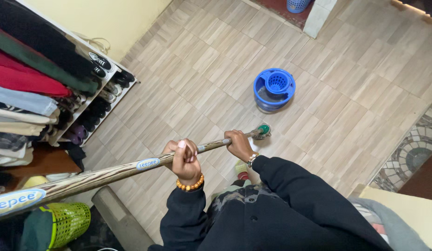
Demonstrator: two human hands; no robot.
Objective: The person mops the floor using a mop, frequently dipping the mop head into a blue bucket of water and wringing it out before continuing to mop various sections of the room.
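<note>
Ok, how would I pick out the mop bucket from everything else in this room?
Start from the pale tiled floor in the middle of the room. Beyond the mop head stands the mop bucket. It is round and bright blue, with a slotted wringer basket inside, unlike the green mesh basket near the clothes.

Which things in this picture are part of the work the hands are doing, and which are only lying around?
In use: mop handle, gripped by left hand and right hand; mop head; blue bucket.

Lying about: shoe rack, hanging clothes, green basket.
</note>
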